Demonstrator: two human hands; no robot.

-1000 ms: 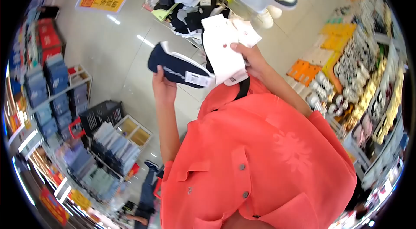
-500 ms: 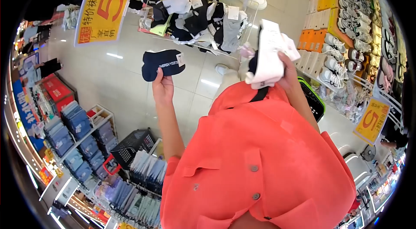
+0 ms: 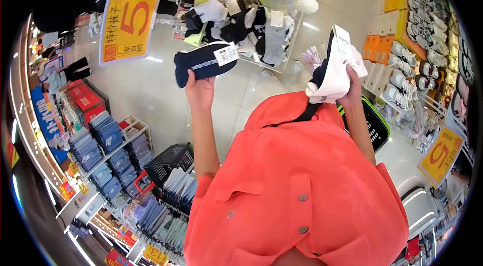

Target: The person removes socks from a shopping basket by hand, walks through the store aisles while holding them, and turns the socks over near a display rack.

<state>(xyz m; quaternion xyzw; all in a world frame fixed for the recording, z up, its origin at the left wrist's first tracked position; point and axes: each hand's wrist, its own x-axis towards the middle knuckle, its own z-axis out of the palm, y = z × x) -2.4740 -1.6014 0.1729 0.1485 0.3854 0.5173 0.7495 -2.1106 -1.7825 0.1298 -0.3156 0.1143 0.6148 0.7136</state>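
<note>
My left hand (image 3: 199,87) pinches a pair of navy socks (image 3: 205,66) at its lower edge, thumb on top. The pair carries light lettering and a white paper tag (image 3: 226,55). On the other side, my right hand (image 3: 353,85) is closed around a bunch of socks, with white socks (image 3: 332,79) in front and dark ones behind. A printed label (image 3: 342,42) stands up from that bunch, and something pale pink shows beside it. Ahead of both hands is a wire bin (image 3: 282,67) heaped with black, white and grey socks.
A black basket with a green rim (image 3: 385,127) is by my right forearm. Shoes and boxes (image 3: 382,50) line the right side. Folded jeans (image 3: 108,133) fill a rack at left, near another black basket (image 3: 171,165). A yellow price sign (image 3: 131,19) hangs at upper left.
The navy socks have turned so their tag faces me more fully. The label on the right-hand bunch has come into clearer view. The surroundings have shifted slightly rightward in view.
</note>
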